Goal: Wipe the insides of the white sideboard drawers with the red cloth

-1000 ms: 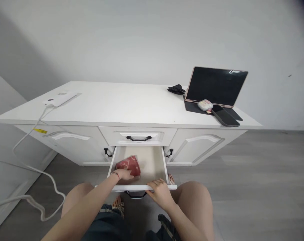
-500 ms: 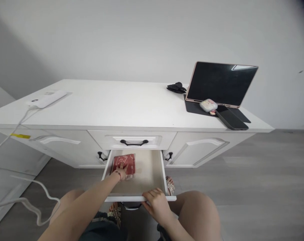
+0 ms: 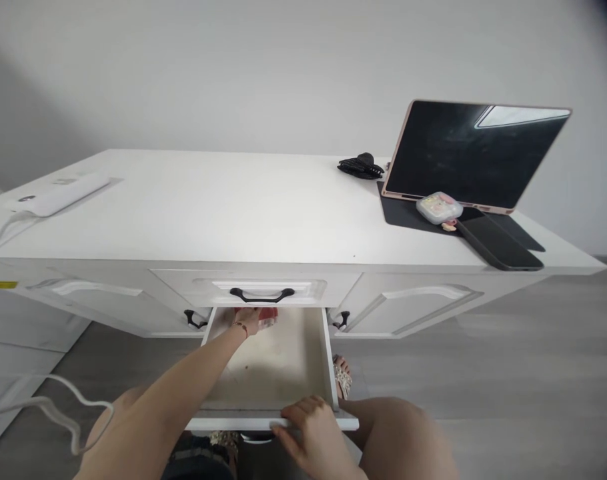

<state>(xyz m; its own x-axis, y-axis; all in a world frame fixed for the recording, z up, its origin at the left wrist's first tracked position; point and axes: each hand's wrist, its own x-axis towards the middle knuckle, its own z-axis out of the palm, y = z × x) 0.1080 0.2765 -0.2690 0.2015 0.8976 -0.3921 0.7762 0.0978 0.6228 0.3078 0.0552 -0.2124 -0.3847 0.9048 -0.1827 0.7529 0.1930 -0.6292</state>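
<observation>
My left hand (image 3: 248,320) reaches to the back of the lower drawer (image 3: 278,380), which is pulled out. It touches a folded red cloth (image 3: 269,314) with a white pattern, and the upper drawer's front hides most of the cloth. My left fingers are largely hidden there too. At the drawer's front panel (image 3: 223,424), my right hand (image 3: 311,430) grips the top edge, fingers over it and thumb on the outer side.
The upper drawer (image 3: 333,287) is closed above. On the white cabinet top (image 3: 223,207) stand a tablet (image 3: 476,153), a phone (image 3: 498,240), an earphone case (image 3: 438,208), a black hair clip (image 3: 362,167) and a corded white power strip (image 3: 63,193). My knees flank the drawer.
The red cloth and my left hand have moved toward the back of the drawer, partly out of sight. My right hand stays on the front panel. The view has come closer to the cabinet.
</observation>
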